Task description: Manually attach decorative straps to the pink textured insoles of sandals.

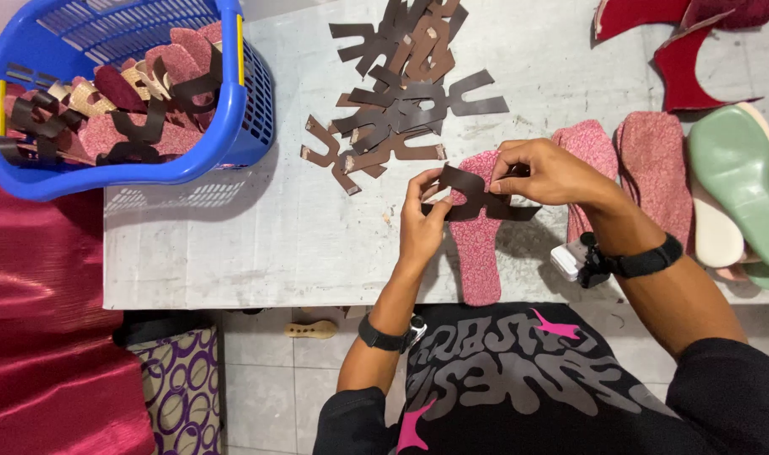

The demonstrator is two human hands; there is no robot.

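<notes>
Both hands pinch a dark brown strap piece (477,195) over a pink speckled insole (475,240) lying on the desk (233,244): the left hand (420,223) grips the strap's near-left end between thumb and fingers, while the right hand (546,175) clasps its far-right arm from above. To seat it well, I judge the strap should stay centred across the insole's narrow waist, with both ends pulled evenly so neither arm twists. Beyond the hands lies a loose pile of brown straps (401,93); far to the left a blue basket (132,93) holds finished pieces. Just right of the right hand lie more pink insoles (650,168) and pale green soles (738,181).
</notes>
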